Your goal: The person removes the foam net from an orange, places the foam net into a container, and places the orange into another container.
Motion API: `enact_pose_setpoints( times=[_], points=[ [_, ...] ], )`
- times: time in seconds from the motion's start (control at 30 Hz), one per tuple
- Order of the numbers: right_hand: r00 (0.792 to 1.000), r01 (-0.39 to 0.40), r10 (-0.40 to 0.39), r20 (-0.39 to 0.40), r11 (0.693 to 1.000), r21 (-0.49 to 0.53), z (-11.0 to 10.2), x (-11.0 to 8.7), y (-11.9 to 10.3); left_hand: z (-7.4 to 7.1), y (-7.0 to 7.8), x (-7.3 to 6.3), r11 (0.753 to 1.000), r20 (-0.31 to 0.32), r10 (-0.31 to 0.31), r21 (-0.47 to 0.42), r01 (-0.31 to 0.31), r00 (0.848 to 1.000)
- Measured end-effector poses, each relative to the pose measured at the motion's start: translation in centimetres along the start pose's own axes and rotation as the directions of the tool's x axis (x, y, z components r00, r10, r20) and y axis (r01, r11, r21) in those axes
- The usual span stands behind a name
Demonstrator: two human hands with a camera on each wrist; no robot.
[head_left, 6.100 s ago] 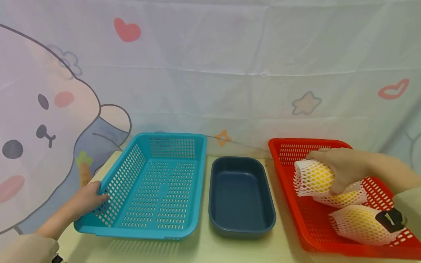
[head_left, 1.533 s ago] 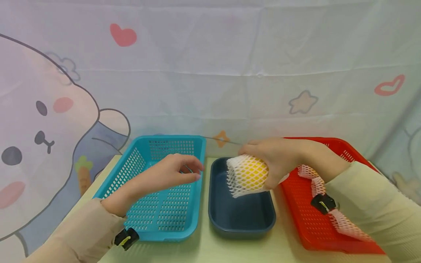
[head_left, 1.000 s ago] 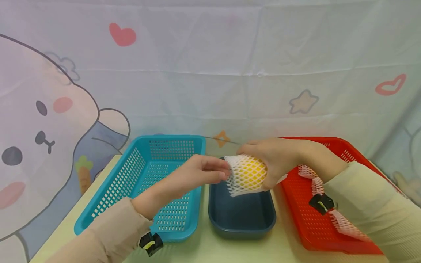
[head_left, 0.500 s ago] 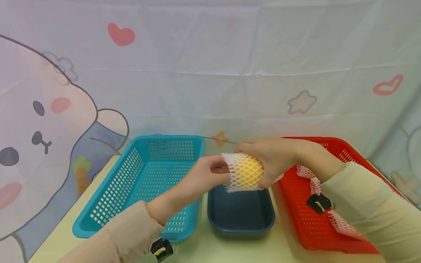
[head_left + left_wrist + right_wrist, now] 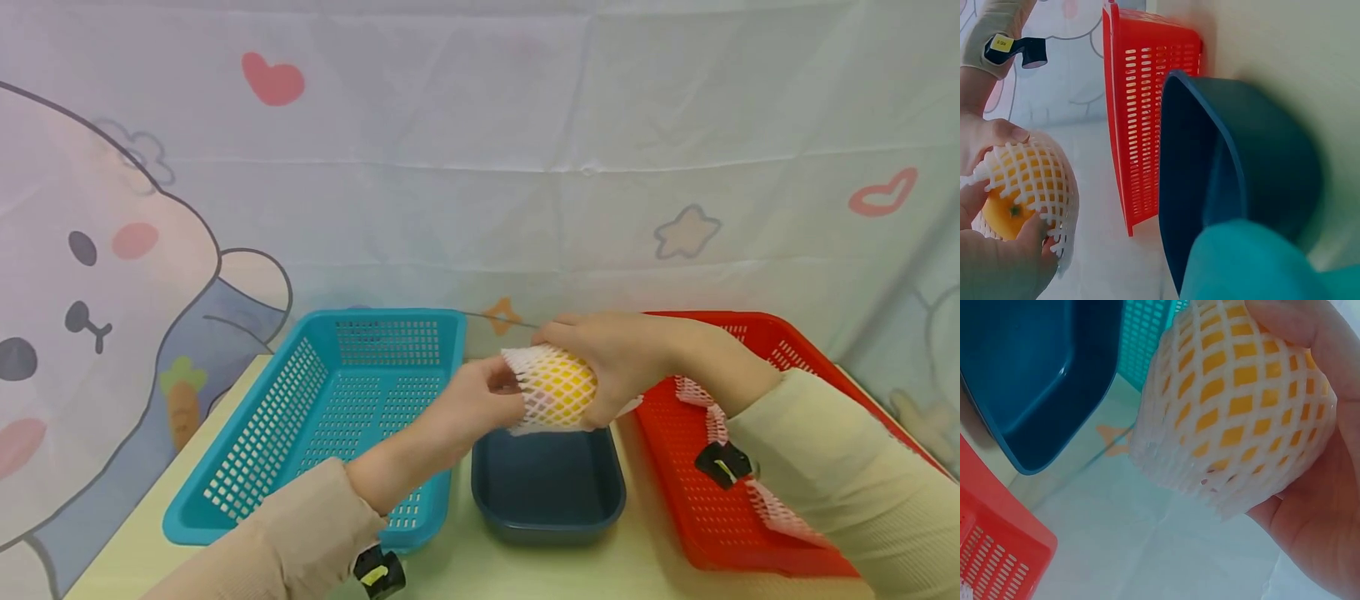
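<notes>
A yellow-orange citrus fruit, likely an orange (image 5: 999, 215), sits inside a white foam net sleeve (image 5: 553, 387) above the dark blue basin (image 5: 551, 532). From the right, my right hand (image 5: 618, 358) grips the fruit through the net, thumb on the near side. My left hand (image 5: 461, 408) is at the sleeve's left end, its curled fingers and thumb pinching the loose net edge; some fingertips are hidden by the net. In the left wrist view the fruit's bare end shows through the sleeve's opening. The right wrist view shows the netted side resting against my right palm.
Left of the basin stands a teal perforated basket (image 5: 456, 333), partly covered by my left arm. On the right, a red perforated basket (image 5: 678, 517) holds more foam-netted things (image 5: 776, 508), mostly hidden by my right sleeve. A printed cloth (image 5: 420, 167) hangs behind the table.
My right hand has carried the netted fruit from the red basket to over the basin. My left hand has left the teal basket's rim and moved right to the net's end.
</notes>
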State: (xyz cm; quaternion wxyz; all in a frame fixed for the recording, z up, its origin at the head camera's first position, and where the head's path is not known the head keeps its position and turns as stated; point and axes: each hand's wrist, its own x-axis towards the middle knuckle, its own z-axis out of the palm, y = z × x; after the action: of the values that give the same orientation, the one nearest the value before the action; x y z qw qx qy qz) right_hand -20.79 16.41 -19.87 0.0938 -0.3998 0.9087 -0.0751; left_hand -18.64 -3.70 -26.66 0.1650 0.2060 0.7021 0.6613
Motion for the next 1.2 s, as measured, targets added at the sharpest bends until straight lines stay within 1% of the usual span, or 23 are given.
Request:
enact_pose_setpoints(
  times=[0.17, 0.33, 0.53, 0.63, 0.73, 0.87, 1.0, 1.07, 1.2],
  points=[
    [1.0, 0.0, 0.0, -0.008, 1.0, 0.003, 0.0, 0.0, -0.2, 0.3, 0.0, 0.4, 0.999, 0.011, -0.031, -0.037, 0.032, 0.999],
    [1.0, 0.0, 0.0, -0.016, 1.0, -0.008, -0.1, 0.2, -0.5, 0.8, 0.2, 0.7, 0.995, -0.003, -0.081, -0.058, 0.081, 0.997],
    [0.999, 0.027, -0.027, -0.039, 1.0, -0.017, -0.3, 0.5, -1.0, 1.3, 0.6, 1.1, 0.983, -0.035, -0.137, -0.125, 0.132, 0.99],
    [0.999, 0.029, -0.03, -0.042, 0.999, -0.018, -0.4, 0.5, -1.1, 1.4, 0.8, 1.1, 0.981, -0.064, -0.158, -0.123, 0.149, 0.985],
    [0.999, 0.026, -0.026, -0.042, 1.0, -0.014, -0.5, 0.6, -1.1, 1.3, 0.8, 1.1, 0.983, -0.081, -0.152, -0.118, 0.142, 0.985],
    [0.998, 0.032, -0.033, -0.052, 0.999, -0.015, -0.5, 0.7, -1.2, 1.2, 0.7, 1.1, 0.984, -0.063, -0.122, -0.138, 0.112, 0.991],
    [0.997, 0.047, -0.048, -0.059, 0.999, -0.019, -0.5, 0.7, -1.3, 1.1, 0.7, 1.1, 0.985, -0.06, -0.112, -0.138, 0.103, 0.992],
    [0.997, 0.049, -0.049, -0.054, 0.999, -0.004, -0.4, 0.6, -1.3, 1.1, 0.6, 1.0, 0.987, -0.077, -0.114, -0.118, 0.105, 0.99],
    [0.997, 0.056, -0.054, -0.047, 0.998, 0.042, -0.3, 0.5, -1.1, 1.1, 0.6, 0.9, 0.991, -0.134, -0.126, -0.062, 0.119, 0.983]
  ],
)
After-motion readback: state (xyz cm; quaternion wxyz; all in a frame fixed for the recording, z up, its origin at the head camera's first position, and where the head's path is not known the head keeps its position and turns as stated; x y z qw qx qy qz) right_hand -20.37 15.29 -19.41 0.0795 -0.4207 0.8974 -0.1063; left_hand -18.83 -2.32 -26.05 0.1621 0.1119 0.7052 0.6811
